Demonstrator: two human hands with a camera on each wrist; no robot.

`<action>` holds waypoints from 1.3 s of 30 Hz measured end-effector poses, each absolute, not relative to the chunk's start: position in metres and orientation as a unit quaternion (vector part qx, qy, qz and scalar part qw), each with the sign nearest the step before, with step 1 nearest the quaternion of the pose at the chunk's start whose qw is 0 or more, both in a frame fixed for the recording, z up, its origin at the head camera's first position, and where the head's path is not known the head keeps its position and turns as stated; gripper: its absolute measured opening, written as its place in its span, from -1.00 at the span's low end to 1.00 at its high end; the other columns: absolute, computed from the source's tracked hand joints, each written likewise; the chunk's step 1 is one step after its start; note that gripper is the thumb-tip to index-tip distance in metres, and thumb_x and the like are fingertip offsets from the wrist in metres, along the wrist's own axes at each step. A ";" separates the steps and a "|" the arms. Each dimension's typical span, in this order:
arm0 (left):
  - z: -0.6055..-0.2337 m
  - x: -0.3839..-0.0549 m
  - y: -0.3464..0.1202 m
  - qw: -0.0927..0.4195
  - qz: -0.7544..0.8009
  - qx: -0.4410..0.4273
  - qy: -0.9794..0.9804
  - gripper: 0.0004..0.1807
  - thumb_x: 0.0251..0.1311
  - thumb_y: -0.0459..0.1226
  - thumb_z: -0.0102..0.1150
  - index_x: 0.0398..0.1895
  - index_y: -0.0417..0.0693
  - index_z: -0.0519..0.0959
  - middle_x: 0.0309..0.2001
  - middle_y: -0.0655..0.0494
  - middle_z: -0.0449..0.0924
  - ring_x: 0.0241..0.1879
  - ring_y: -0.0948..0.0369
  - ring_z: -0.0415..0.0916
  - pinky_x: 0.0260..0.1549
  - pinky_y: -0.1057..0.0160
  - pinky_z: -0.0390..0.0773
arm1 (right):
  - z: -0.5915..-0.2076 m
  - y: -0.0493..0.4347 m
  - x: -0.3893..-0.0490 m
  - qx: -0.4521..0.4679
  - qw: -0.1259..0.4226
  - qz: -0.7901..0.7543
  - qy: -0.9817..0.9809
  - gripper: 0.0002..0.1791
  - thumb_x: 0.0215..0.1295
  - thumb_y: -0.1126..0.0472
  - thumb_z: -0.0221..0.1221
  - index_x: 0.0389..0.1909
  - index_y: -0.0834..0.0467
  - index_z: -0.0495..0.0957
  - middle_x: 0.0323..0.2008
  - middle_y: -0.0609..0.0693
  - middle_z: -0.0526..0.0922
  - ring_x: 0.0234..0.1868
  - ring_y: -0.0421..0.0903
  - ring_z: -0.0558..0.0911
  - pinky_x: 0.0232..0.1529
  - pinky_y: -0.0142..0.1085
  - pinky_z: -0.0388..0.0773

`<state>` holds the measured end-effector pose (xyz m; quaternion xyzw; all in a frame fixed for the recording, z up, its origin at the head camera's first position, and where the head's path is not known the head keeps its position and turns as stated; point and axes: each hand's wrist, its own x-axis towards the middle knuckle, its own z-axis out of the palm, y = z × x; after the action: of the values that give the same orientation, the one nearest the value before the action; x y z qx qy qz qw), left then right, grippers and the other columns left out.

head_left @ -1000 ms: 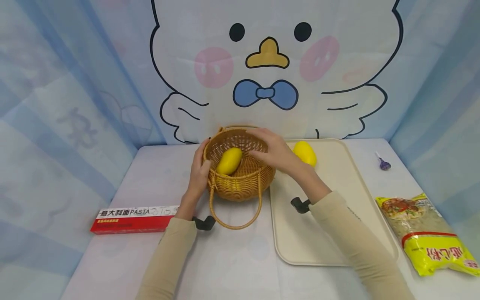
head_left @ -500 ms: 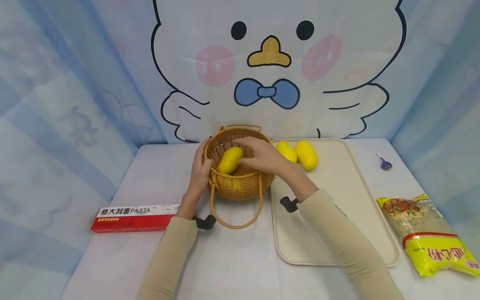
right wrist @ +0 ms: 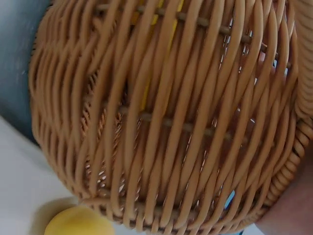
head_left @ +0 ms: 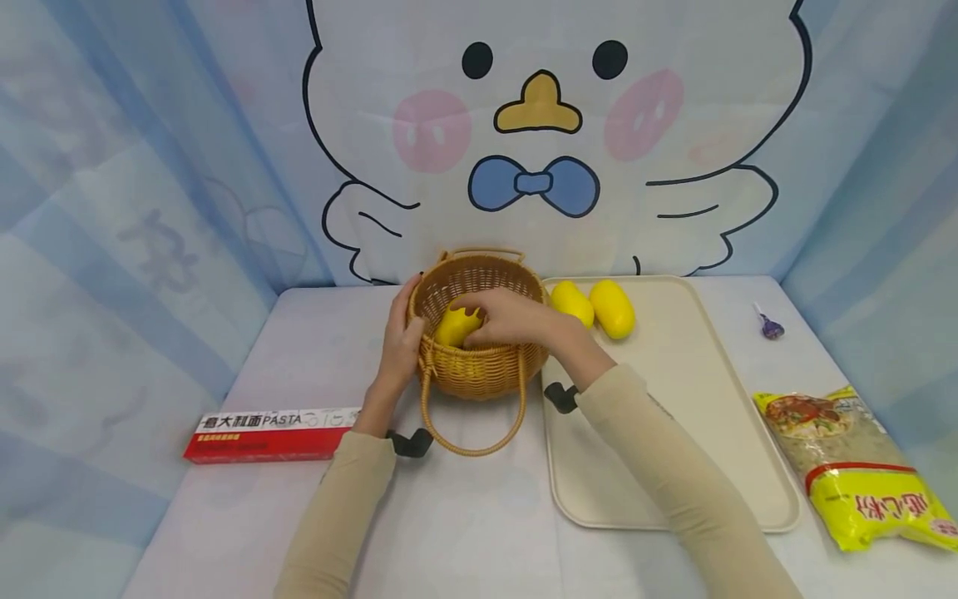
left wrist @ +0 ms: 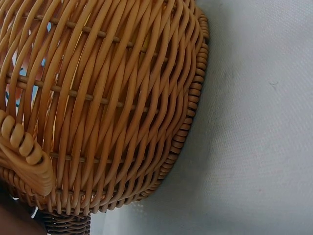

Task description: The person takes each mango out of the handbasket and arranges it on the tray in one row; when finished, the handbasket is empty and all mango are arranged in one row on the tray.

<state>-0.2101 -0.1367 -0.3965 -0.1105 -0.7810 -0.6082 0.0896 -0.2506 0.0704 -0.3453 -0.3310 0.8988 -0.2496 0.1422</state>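
Note:
A round wicker basket point(head_left: 479, 376) stands at the back of the table, its front handle hanging down. My left hand point(head_left: 398, 353) grips the basket's left rim. Inside the basket lies a yellow mango point(head_left: 451, 328); my right hand point(head_left: 516, 319) reaches over the rim and holds it, fingers curled on its upper side and thumb lower down. Woven basket wall point(left wrist: 112, 98) fills much of the left wrist view. In the right wrist view the weave point(right wrist: 161, 127) hides most of the held mango.
Right of the basket, a beige tray point(head_left: 636, 474) bears two more yellow mangoes, one point(head_left: 571, 303) beside the other point(head_left: 613, 309). A red pasta box point(head_left: 262, 445) lies left. At far right are a yellow noodle bag point(head_left: 856, 474) and a purple lollipop point(head_left: 771, 327).
My right hand has moved left and down from the basket's right rim onto the mango inside, and its fingers have curled around it. My left hand stays on the rim.

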 end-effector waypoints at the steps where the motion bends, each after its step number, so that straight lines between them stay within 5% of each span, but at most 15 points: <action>1: -0.397 -0.210 -0.137 0.090 -0.608 -0.109 -0.781 -0.27 0.27 -0.40 -0.22 0.57 -0.05 0.07 0.57 -0.01 0.02 0.53 0.06 0.04 0.49 -0.03 0.10 | -0.345 0.068 -0.252 -0.330 0.154 -0.245 0.898 -0.34 0.24 0.04 0.30 0.38 -0.03 0.41 0.26 0.02 0.57 0.23 0.02 0.55 0.24 -0.09 0.51; 16: -0.397 -0.211 -0.136 0.099 -0.606 -0.108 -0.782 -0.25 0.22 -0.39 -0.21 0.56 -0.12 0.07 0.56 -0.04 0.05 0.53 0.02 0.05 0.49 -0.08 0.09 | -0.354 0.056 -0.271 -0.319 0.294 -0.217 0.874 -0.35 0.27 0.13 0.26 0.39 0.07 0.39 0.25 0.11 0.56 0.27 0.04 0.52 0.31 -0.10 0.46; 27: -0.396 -0.209 -0.138 0.098 -0.606 -0.109 -0.782 -0.28 0.27 -0.43 -0.22 0.56 -0.08 0.08 0.57 -0.04 0.04 0.54 0.04 0.03 0.50 -0.06 0.07 | -0.362 0.048 -0.274 -0.319 0.326 -0.173 0.873 -0.44 0.29 0.30 0.09 0.34 0.03 0.46 0.29 0.04 0.53 0.34 0.02 0.44 0.41 -0.07 0.34; 39: -0.396 -0.210 -0.138 0.102 -0.599 -0.112 -0.786 -0.27 0.25 -0.43 -0.22 0.56 -0.09 0.09 0.56 -0.04 0.06 0.53 0.03 0.04 0.50 -0.06 0.07 | -0.364 0.044 -0.274 -0.295 0.375 -0.175 0.861 -0.42 0.37 0.10 0.16 0.41 0.00 0.39 0.34 -0.02 0.50 0.30 -0.07 0.44 0.43 -0.12 0.28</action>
<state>-0.2097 -0.1383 -0.3959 -0.1122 -0.7863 -0.5989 0.1022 -0.2740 0.0437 -0.3635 -0.2946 0.8614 -0.1753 0.3747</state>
